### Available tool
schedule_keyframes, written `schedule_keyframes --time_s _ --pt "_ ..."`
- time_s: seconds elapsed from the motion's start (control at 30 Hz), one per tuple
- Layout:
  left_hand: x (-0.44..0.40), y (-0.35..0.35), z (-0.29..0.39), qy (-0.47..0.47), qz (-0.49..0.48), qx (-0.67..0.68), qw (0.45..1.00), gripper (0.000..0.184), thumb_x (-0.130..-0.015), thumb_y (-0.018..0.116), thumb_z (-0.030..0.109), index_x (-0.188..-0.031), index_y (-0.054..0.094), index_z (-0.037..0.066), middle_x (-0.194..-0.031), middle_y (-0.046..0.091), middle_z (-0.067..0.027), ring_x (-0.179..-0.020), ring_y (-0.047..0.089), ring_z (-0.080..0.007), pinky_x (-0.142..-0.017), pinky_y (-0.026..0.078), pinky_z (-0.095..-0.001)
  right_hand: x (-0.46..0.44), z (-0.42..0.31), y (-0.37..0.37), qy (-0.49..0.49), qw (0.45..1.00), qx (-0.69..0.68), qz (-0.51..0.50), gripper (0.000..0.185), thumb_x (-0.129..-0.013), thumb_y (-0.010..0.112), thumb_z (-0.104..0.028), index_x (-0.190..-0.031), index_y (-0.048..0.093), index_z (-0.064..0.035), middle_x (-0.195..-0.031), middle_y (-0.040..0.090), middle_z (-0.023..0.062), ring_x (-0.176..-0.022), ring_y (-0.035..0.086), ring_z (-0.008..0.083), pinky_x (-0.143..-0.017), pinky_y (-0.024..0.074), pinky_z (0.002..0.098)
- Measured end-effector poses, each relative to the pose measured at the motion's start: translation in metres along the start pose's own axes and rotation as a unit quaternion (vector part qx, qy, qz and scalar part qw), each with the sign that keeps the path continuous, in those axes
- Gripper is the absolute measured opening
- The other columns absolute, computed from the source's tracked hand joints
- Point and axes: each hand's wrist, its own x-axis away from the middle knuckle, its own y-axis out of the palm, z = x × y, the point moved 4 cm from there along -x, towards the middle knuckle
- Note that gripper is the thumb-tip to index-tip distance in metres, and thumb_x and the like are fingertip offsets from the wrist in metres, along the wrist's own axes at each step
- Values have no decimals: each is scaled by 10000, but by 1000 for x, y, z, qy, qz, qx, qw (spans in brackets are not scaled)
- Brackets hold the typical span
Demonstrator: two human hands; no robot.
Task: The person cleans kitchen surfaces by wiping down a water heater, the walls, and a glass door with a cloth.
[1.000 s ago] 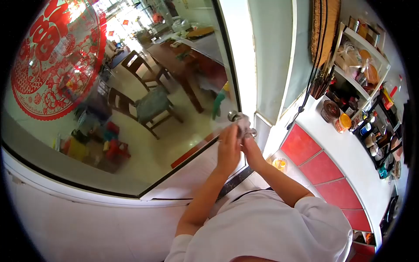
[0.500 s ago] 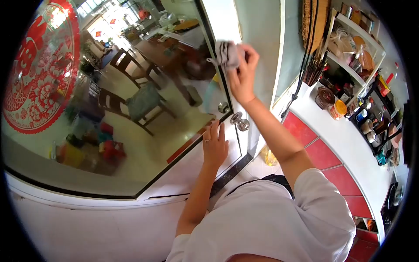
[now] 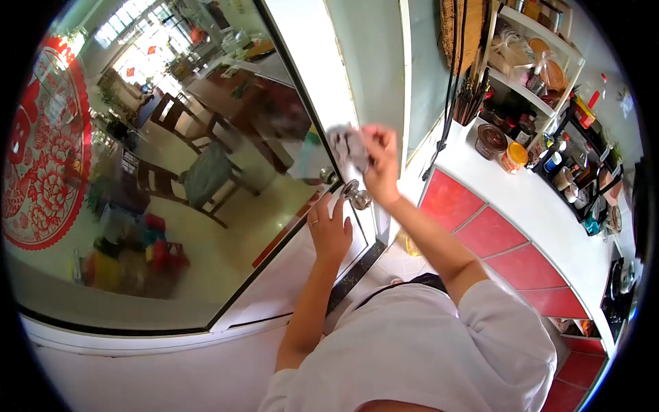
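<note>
My right hand (image 3: 382, 165) grips a grey cloth (image 3: 349, 148) against the white frame of a glass-paned door, just above the round metal knob (image 3: 356, 196). The cloth is slightly blurred. Lower and to the left, my left hand (image 3: 330, 230) rests on the door by the bottom edge of the glass, its fingers spread, a ring on one finger. It holds nothing. A red paper-cut decoration (image 3: 51, 147) is on the glass at the left.
Through the glass show chairs (image 3: 209, 175) and a table. To the right runs a white counter (image 3: 473, 180) with red tiled fronts, bearing a jar with an orange lid (image 3: 514, 157) and bottles. A white shelf (image 3: 532, 93) holds bagged items. A cord hangs beside the door.
From both hands together near the knob, my right hand rose with the cloth, then came down toward the knob. My left hand settled on the door. The view has shifted right.
</note>
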Motion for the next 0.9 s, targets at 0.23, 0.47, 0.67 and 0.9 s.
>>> schedule_keyframes --time_s 0.23,0.47,0.67,0.9 --pt "-33 12 37 116 -60 42 991 680 -734 719 111 -1368 479 56 -1408 446 -112 -1315 419 -306 -1062 346 -463 -130 -83 -61 -424 832 357 -16 324 -696 680 -73 -1007 715 -158 -1100 681 -18 -1075 572 242 -950 408 391" --pt "-26 35 25 129 -53 -8 990 496 -781 681 104 -1261 556 110 -1261 548 -47 -1311 438 -253 -1090 336 -435 -7 30 -33 -328 710 507 -362 215 -766 605 -169 -929 727 -101 -1123 640 23 -1184 498 252 -1069 342 403" --pt "-28 35 26 109 -73 31 991 512 -761 680 72 -1256 553 109 -1248 544 -54 -1322 425 -260 -1095 329 -441 14 48 -23 -275 627 514 -516 158 -760 619 -199 -844 736 -134 -971 611 22 -1108 497 227 -1086 310 394" --pt "-23 44 27 89 -95 24 991 723 -659 792 125 -1322 505 94 -1339 482 -93 -1382 354 -291 -1082 334 -471 -128 -79 -32 -417 741 490 -192 128 -750 598 -168 -793 708 -120 -981 593 26 -1075 503 224 -1005 358 388"
